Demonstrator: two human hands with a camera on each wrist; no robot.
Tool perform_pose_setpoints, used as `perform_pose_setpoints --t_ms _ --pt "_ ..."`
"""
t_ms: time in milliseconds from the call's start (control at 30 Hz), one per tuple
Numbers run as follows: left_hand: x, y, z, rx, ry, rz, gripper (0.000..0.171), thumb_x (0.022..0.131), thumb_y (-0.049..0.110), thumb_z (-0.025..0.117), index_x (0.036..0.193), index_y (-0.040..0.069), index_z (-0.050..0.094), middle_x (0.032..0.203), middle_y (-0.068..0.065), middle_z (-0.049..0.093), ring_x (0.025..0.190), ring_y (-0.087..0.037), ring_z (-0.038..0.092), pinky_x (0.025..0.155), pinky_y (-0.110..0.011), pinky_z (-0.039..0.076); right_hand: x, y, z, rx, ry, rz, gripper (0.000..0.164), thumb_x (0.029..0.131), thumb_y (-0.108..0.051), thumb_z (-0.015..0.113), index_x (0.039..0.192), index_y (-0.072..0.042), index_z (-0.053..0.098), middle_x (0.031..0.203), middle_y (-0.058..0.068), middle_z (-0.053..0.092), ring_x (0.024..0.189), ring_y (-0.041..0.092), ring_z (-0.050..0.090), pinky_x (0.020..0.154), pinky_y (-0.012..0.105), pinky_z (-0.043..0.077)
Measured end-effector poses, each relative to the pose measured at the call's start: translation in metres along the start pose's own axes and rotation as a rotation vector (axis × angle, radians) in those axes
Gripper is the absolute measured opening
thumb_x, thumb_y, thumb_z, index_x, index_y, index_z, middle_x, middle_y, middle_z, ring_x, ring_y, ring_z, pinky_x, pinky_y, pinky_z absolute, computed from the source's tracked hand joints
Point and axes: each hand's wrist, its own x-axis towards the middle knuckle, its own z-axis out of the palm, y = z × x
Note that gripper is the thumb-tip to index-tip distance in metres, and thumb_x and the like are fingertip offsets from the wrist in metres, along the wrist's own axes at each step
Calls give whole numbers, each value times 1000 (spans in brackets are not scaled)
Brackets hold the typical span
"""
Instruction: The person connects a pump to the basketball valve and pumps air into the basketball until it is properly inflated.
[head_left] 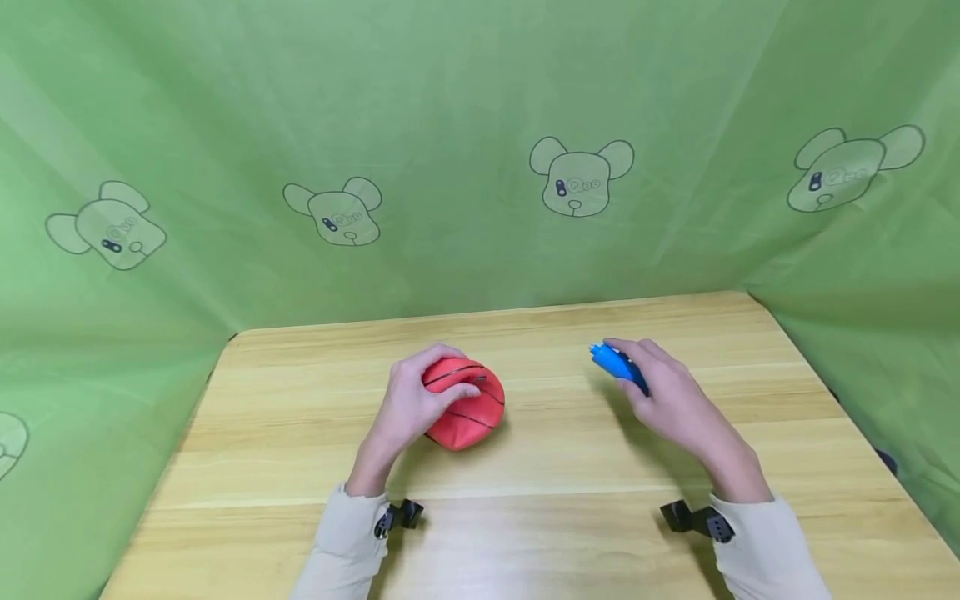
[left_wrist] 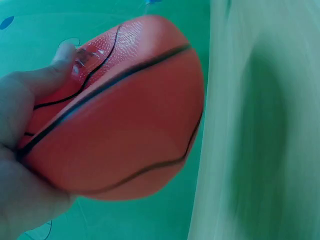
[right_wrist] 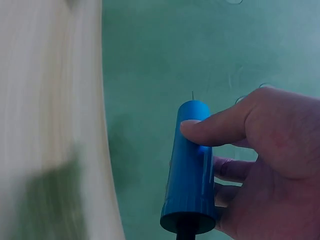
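- Nearest, from head-view centre: a pale left sleeve (head_left: pixel 347 533) is seen at 7 o'clock and a pale right sleeve (head_left: pixel 765 546) at 4 o'clock. By each cuff a small black camera is worn, the left camera (head_left: pixel 411 514) on the inner side, the right camera (head_left: pixel 678 517) likewise.
- Left hand (head_left: pixel 408 400), 7 o'clock: a red ball (head_left: pixel 476 408) is gripped. Fingers are curled round it, spread by its thickness; the thumb is laid into a dent.
- Ball located at 6 o'clock, left of the bare middle stretch of the counter (head_left: pixel 555 467). Black seam lines noted; shape slack, folded inward on the thumb side. In the left wrist view its shadow is seen apart from it.
- Right hand (head_left: pixel 678 408), 4 o'clock: a blue pump (right_wrist: pixel 190 170) is held above the counter. Fingers are closed to the pump's width, thumb laid across one side, other fingers behind.
- Pump located between 2 and 3 o'clock of the ball, well apart from it. Tip directed toward 10 o'clock in the head view. A thin needle (right_wrist: pixel 193 95) is shown at 12 o'clock of the body in the right wrist view, a black rod (right_wrist: pixel 186 235) at 6 o'clock.
- Farthest: a green sheet (head_left: pixel 450 100) is hung behind the counter; bear-head outlines (head_left: pixel 577 187) are printed on it, whole ones from 9 round to nearly 3 o'clock.
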Motion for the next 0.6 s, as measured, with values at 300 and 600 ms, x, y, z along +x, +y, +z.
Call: perform_pose_setpoints --t_ms 300,600 --pt "0 4 5 83 -42 49 21 83 19 89 100 19 78 97 10 72 92 -8 65 79 -31 56 -3 -21 -1 50 3 -122 56 96 3 67 148 -7 52 120 14 62 104 32 62 85 55 53" --pt "-5 11 -2 138 -38 203 19 84 12 87 100 15 79 96 6 74 90 -9 70 83 -29 56 -6 -53 0 74 -31 -269 50 102 -6 63 150 -16 54 117 -2 61 92 12 57 75 34 54"
